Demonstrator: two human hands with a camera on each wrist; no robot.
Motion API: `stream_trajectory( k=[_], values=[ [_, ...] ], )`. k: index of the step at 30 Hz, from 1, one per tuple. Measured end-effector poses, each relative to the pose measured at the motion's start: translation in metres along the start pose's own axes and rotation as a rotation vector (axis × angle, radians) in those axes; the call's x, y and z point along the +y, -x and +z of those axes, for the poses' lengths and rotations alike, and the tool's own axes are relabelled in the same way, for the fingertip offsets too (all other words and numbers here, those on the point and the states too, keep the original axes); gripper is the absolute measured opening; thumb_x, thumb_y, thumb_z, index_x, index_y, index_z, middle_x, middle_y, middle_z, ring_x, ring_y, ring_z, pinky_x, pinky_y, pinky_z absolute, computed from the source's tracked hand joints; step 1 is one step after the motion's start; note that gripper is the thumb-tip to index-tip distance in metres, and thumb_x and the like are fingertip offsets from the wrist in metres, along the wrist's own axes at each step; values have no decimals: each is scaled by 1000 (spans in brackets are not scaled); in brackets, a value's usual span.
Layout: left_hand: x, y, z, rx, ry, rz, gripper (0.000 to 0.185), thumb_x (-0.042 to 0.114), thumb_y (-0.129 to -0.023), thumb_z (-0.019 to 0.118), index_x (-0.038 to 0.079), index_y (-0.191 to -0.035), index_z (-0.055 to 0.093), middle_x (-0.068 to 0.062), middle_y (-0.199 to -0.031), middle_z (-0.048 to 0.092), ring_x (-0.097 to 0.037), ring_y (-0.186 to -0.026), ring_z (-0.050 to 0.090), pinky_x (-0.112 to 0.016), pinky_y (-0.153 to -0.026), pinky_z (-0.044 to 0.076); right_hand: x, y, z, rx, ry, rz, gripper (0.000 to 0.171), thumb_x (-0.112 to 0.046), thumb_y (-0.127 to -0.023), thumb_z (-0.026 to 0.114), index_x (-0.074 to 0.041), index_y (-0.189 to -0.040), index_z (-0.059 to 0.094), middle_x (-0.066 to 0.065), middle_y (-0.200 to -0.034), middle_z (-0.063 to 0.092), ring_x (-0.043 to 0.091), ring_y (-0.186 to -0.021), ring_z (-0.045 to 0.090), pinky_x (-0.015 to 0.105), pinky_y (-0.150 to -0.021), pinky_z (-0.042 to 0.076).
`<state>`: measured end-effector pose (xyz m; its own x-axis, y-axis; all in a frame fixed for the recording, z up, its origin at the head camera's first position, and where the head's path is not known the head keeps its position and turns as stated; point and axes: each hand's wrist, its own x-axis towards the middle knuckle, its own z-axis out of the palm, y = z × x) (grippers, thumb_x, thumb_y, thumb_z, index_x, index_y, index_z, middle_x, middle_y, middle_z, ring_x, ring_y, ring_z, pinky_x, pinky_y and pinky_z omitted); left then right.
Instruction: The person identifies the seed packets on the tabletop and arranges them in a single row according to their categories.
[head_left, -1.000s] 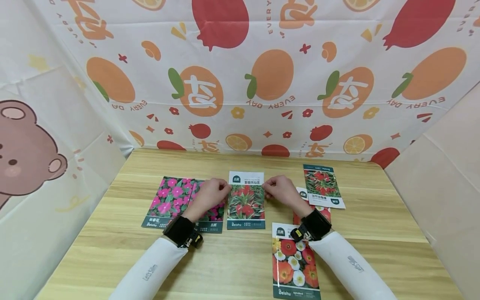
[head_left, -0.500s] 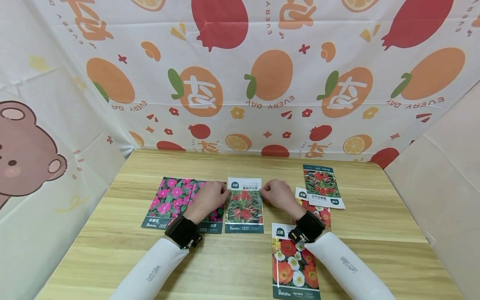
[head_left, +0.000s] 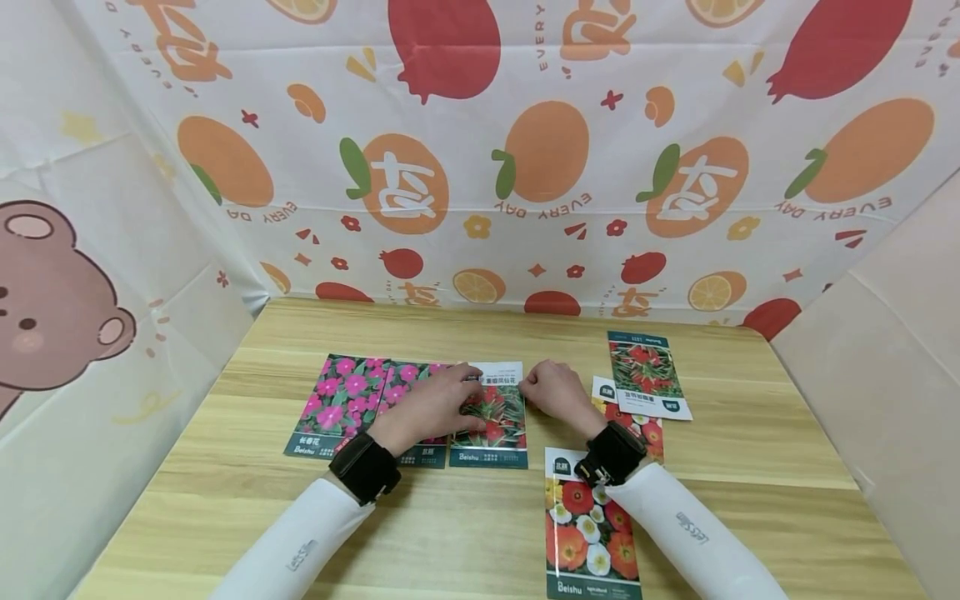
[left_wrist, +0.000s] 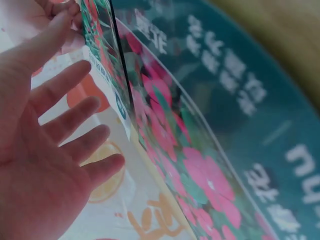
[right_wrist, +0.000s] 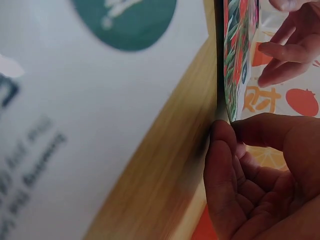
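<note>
Centre of frame: red-flower packet [head_left: 491, 408] flat on table [head_left: 225, 467], edge to edge with pink-flower packets [head_left: 356, 404]. I note left hand [head_left: 431, 404] has opened since half second ago, fingers now spread flat over packet. Right hand [head_left: 551, 389] curled, fingertips at packet's right edge. I judge placement nearly finished.

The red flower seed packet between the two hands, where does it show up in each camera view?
Head: the red flower seed packet lies mid-table, under the left hand, with the right hand at its right edge.
Left wrist: its edge is at upper centre, beside the spread fingers.
Right wrist: its edge is at upper right, above the thumb.
Shared landmark: the orange-print backdrop.
</note>
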<state>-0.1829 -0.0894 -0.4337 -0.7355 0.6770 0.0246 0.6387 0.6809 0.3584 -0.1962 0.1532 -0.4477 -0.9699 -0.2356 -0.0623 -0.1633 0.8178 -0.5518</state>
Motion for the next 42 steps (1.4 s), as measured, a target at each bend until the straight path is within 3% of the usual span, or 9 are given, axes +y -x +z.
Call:
stream_trajectory(
  k=[8,18,21,23,27,29,32,36,42],
  values=[
    [3,0,1,-121,13,-21,49,41,-85,86,12,-123,74,-14,-147,56,-31,-135,53,-50,-115,41,-2,1,0,-2,38,7,51,-13,-97,62,-17,-51,41,-4,-48,30,13,-47,29,28,-55,22],
    [4,-4,4,-142,6,-42,52,40,-85,87,12,-126,72,-12,-150,53,-31,-138,51,-58,-119,34,1,10,-10,13,-10,10,54,-20,-101,63,-18,-55,36,-3,-53,26,14,-51,25,30,-58,19],
    [5,-2,2,-125,27,-43,49,38,-87,85,11,-126,71,-14,-150,53,-32,-138,51,-60,-118,33,3,16,-16,33,-31,9,51,-22,-104,62,-17,-59,37,-3,-56,26,15,-54,24,32,-59,19],
    [4,0,1,-100,51,-34,46,36,-90,83,10,-126,71,-16,-149,54,-34,-137,52,-57,-117,36,6,20,-21,52,-35,16,45,-23,-105,61,-14,-63,47,-2,-58,31,15,-55,26,32,-58,21],
    [0,4,-3,-31,112,-23,32,30,-96,76,9,-121,72,-17,-147,56,-34,-132,55,-49,-111,45,18,30,-36,102,-39,10,25,-22,-107,57,-7,-94,71,-1,-66,48,16,-58,37,33,-59,30],
    [-3,7,-5,4,122,-20,26,26,-98,75,10,-117,73,-18,-144,58,-34,-130,57,-52,-112,43,25,36,-45,127,-35,-3,24,-20,-108,55,-5,-111,73,1,-73,55,17,-61,41,35,-63,34],
    [-9,11,-6,31,119,-39,24,24,-99,73,9,-118,73,-18,-142,59,-34,-131,57,-58,-118,35,42,44,-59,147,-18,-8,27,-18,-110,51,-2,-118,70,3,-76,56,18,-62,39,38,-64,32],
    [-18,17,-9,71,118,-70,26,21,-100,73,6,-120,72,-17,-141,60,-35,-129,59,-60,-120,30,69,51,-79,197,33,24,28,-19,-110,53,0,-118,70,4,-77,58,18,-60,40,36,-61,30],
    [-30,22,-11,151,102,-67,22,17,-99,73,4,-116,74,-16,-136,63,-35,-124,61,-54,-110,45,109,67,-100,255,93,142,23,-19,-105,57,0,-104,70,6,-75,61,20,-62,47,33,-58,33]
  ],
)
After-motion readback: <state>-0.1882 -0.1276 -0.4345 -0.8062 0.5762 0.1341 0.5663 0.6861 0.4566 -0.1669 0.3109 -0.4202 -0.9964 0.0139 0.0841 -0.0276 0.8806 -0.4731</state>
